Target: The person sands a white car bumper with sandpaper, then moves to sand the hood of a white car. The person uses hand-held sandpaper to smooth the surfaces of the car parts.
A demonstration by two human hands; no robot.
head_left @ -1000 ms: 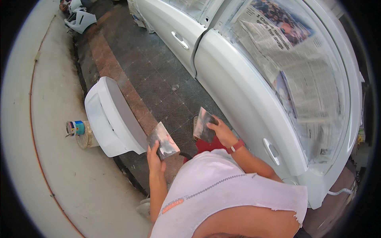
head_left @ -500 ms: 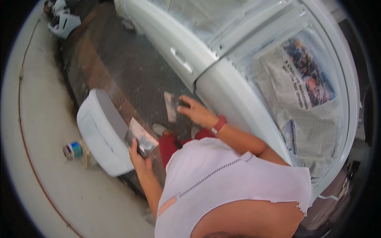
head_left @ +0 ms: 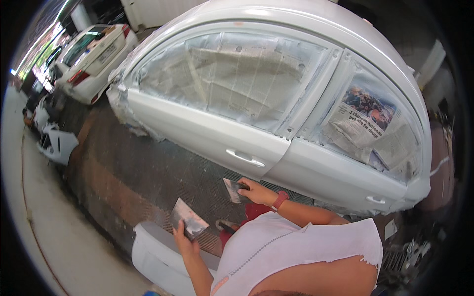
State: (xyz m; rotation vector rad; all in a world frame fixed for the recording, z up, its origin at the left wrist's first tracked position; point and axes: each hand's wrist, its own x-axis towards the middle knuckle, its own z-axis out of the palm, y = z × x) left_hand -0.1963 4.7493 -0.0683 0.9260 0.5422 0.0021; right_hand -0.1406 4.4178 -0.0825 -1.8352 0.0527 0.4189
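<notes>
Smeared flat plate at seven o'clock; left hand grips its lower edge, thumb on top, other fingers mostly hidden beneath. Second flat plate at six o'clock, pinched at its right edge by right hand. Judged light, thin, fairly stiff; smears may be slippery, so best hold is a clean rim. White car spans ten to three o'clock.

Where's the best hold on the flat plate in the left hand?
Probably the lower-left edge of the flat plate, where the left hand has it: come from the lower left of the view and pinch across its thickness. The plate is thin and tilted, and its pinkish smears lie mostly toward the opposite edge.
</notes>
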